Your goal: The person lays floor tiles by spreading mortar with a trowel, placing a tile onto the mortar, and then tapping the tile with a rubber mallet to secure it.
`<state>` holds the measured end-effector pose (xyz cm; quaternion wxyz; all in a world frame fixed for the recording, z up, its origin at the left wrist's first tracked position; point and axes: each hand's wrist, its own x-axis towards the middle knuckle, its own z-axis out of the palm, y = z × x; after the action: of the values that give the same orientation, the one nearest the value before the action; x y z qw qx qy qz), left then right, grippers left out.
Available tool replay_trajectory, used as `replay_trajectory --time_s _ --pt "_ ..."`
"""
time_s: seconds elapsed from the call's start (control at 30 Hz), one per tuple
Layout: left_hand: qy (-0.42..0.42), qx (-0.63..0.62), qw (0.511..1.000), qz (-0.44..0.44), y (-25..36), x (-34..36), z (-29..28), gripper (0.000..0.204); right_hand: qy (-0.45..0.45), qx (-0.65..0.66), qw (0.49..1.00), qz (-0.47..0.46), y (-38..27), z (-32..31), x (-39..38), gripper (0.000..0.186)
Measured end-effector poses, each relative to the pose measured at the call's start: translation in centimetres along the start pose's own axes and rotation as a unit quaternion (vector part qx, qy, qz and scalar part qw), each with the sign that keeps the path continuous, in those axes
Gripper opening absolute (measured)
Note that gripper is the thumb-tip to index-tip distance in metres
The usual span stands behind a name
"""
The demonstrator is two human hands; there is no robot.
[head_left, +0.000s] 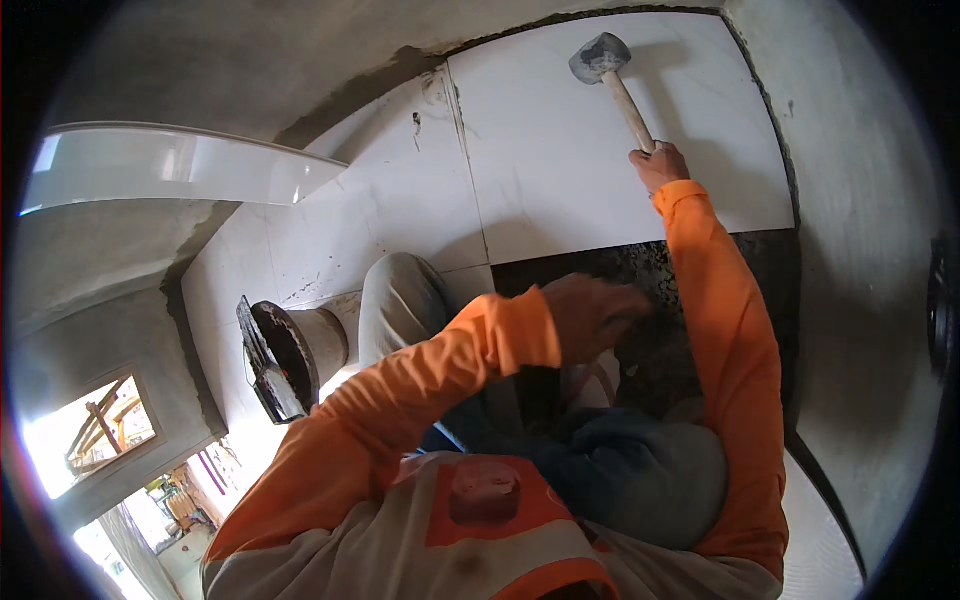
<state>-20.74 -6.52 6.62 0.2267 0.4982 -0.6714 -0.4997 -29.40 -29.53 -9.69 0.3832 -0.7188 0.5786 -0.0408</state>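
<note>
Toward far edge of lg white tile, grey-headed mallet — R hand wrapped round its wooden handle. L hand blurred nr dark patch beside that tile — can't tell if it's holding anything.

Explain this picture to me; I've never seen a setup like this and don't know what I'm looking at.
There is no machine here, just a person working with bare hands. The single picture comes from a wide fisheye camera worn on the head and looking down, which is why straight edges bend. The right hand grips the wooden handle of a mallet with a grey head, over large white tiles. The left hand is blurred, in front of a dark, rough patch; I can't make out anything in it. A bucket sits on the left.
</note>
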Motion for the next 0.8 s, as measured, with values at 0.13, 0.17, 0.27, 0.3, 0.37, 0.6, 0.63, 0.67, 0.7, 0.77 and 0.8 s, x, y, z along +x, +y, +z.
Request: replay_trajectory --time_s 0.13,0.17,0.27,0.3,0.37,0.6,0.63,0.67,0.7,0.77,0.8 --pt "0.036 -0.207 0.977 -0.030 -0.5 5.4 5.0 0.049 -0.038 0.012 0.999 -0.014 1.2 -6.2 -2.2 0.040" --pt "0.026 -0.095 0.982 -0.158 -3.3 6.6 8.7 0.053 -0.033 0.022 0.999 -0.005 0.8 -6.7 -2.8 0.036" --pt "-0.001 0.059 0.973 -0.223 -3.2 9.3 15.0 0.062 -0.002 0.086 0.996 -0.011 0.6 -8.8 -5.0 0.030" --pt "-0.021 0.089 0.982 -0.164 -2.5 9.5 16.9 0.068 0.017 0.132 0.991 -0.016 1.0 -9.2 -6.0 0.027" --pt "0.068 0.148 0.981 -0.102 -2.8 9.2 21.9 0.069 0.064 0.179 0.981 -0.030 -1.3 -9.1 -8.8 0.025" --pt "-0.135 -0.228 0.960 0.090 -0.9 6.8 26.8 0.053 0.163 0.488 0.848 -0.124 -7.4 -11.8 -12.6 0.023" --pt "-0.136 -0.221 0.962 0.088 -0.8 6.3 27.6 0.051 0.160 0.486 0.849 -0.129 -7.6 -11.4 -12.4 0.023" --pt "-0.137 -0.215 0.963 0.085 -0.5 5.7 28.3 0.049 0.157 0.481 0.852 -0.134 -7.1 -10.7 -11.8 0.026" --pt "-0.141 -0.215 0.962 0.086 -0.6 5.1 28.5 0.049 0.158 0.474 0.855 -0.138 -6.2 -10.2 -11.3 0.028" --pt "-0.160 -0.222 0.959 0.075 -1.3 3.3 27.5 0.049 0.159 0.454 0.873 -0.083 -4.9 -10.0 -11.4 0.031" --pt "-0.175 -0.226 0.956 0.067 -1.8 2.1 26.9 0.049 0.161 0.393 0.903 -0.055 -4.5 -9.8 -11.9 0.032"
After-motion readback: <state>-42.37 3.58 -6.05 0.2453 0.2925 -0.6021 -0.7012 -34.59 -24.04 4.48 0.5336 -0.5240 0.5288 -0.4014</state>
